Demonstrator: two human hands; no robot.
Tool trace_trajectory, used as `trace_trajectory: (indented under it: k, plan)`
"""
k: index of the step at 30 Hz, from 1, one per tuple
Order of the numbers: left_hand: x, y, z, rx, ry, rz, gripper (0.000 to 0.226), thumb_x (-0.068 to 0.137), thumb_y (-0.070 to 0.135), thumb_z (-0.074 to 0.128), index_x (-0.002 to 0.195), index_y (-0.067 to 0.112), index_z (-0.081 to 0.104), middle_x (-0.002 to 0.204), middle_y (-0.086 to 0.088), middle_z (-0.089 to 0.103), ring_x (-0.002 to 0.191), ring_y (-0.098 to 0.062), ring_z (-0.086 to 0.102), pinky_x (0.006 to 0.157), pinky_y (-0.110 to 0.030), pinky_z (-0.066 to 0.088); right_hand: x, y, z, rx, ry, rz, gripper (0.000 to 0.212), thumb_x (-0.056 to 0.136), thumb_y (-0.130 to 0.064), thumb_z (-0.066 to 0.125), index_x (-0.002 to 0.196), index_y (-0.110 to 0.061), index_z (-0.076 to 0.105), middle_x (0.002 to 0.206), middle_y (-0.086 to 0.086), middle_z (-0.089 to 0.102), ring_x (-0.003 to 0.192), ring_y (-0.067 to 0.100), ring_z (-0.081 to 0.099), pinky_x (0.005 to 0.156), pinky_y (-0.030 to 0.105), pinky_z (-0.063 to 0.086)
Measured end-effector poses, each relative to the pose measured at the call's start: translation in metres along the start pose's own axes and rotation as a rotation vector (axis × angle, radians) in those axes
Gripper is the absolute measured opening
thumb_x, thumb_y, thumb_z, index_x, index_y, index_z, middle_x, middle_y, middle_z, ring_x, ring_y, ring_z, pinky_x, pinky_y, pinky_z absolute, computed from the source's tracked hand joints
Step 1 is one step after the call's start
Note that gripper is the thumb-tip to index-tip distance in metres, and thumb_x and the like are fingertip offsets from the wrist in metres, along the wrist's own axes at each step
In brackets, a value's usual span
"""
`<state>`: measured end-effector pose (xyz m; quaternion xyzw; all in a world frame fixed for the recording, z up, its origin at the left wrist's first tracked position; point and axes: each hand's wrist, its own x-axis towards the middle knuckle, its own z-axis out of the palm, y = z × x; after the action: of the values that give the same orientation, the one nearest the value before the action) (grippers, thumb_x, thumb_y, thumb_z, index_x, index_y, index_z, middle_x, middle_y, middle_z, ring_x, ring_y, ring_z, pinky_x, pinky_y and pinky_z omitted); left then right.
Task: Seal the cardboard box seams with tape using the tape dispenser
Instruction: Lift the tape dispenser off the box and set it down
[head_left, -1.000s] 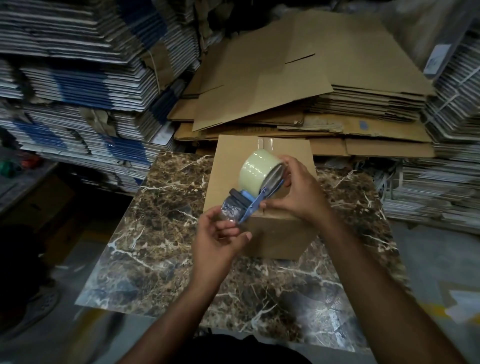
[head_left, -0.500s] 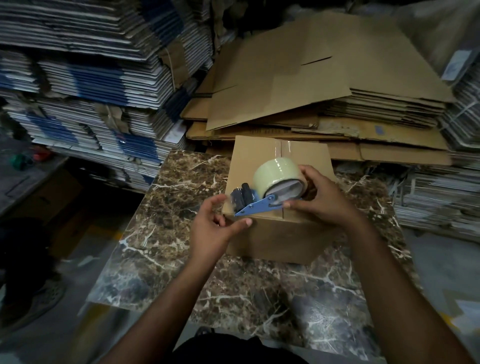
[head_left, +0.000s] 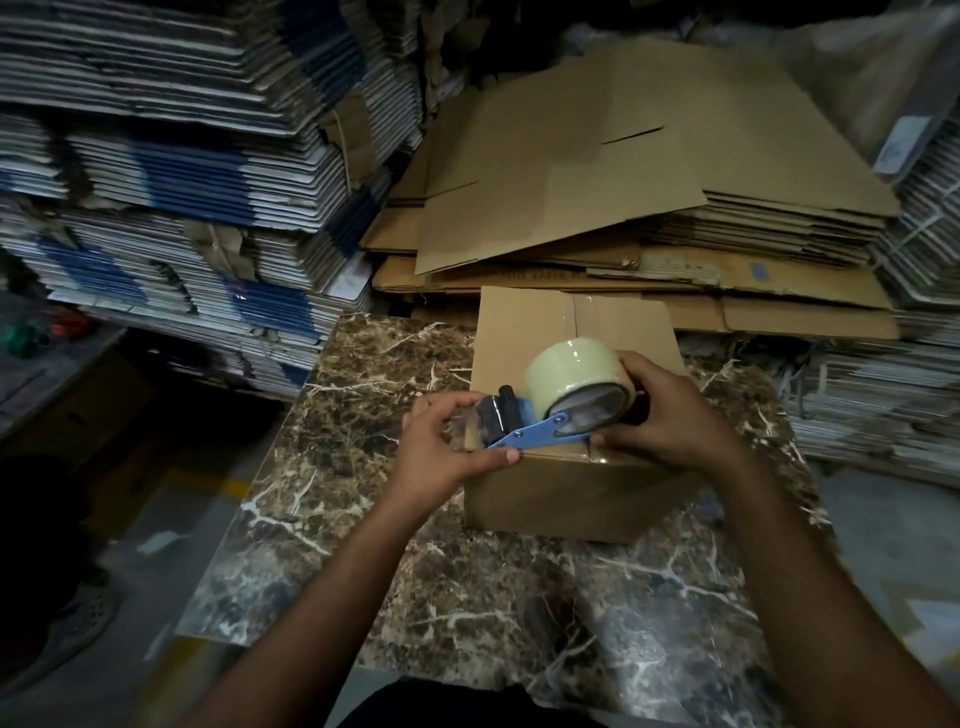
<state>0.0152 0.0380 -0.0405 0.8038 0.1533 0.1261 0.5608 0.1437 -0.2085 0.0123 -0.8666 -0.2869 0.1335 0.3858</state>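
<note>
Now the blue-framed tape dispenser with its pale roll has dropped onto the brown cardboard box's near edge. Right hand fingers are clamped on the dispenser; left hand fingers pinch the clear tape end, so a seam pass looks imminent.

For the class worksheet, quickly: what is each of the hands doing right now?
Left hand: closed, pinching the loose tape end at the dispenser's front.
Right hand: closed, holding the tape dispenser over the box.

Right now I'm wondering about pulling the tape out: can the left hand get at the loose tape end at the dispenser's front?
Probably yes. The left hand already sits at the front of the tape dispenser, fingers around the clear tape end, and nothing lies between them above the cardboard box.
</note>
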Motion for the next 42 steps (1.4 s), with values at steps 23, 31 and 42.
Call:
trace_trajectory:
  k: [23,31,42]
  plan:
    - [-0.015,-0.139,-0.113,-0.382,0.517,-0.325,0.061,0.062,-0.013,0.083,0.091,0.026,0.046,0.08,-0.008,0.071,0.066,-0.015,0.069,0.055,-0.03,0.055,0.052,-0.13,0.194,0.078,0.172,-0.026,0.042,0.089,-0.022,0.074,0.13,-0.024,0.063,0.105,-0.001,0.076,0.082,0.0,0.071,0.071,0.019,0.061]
    - [0.006,-0.183,-0.086,-0.247,0.567,-0.416,0.053,0.062,-0.01,0.085,0.097,0.004,0.048,0.076,-0.002,0.062,0.063,-0.015,0.058,0.051,-0.008,0.045,0.021,-0.092,0.25,0.06,0.047,0.103,0.026,0.089,-0.017,0.071,0.115,-0.019,0.071,0.098,-0.002,0.078,0.081,0.003,0.073,0.074,0.026,0.062]
    - [-0.01,-0.201,-0.081,0.43,0.312,-0.618,0.07,0.074,0.049,0.081,0.13,0.016,0.055,0.123,-0.01,0.058,0.107,-0.035,0.064,0.082,-0.037,0.046,0.015,-0.066,0.273,0.053,0.116,0.178,0.007,0.088,-0.015,0.072,0.095,-0.018,0.073,0.086,-0.006,0.075,0.075,0.002,0.069,0.067,0.021,0.055]
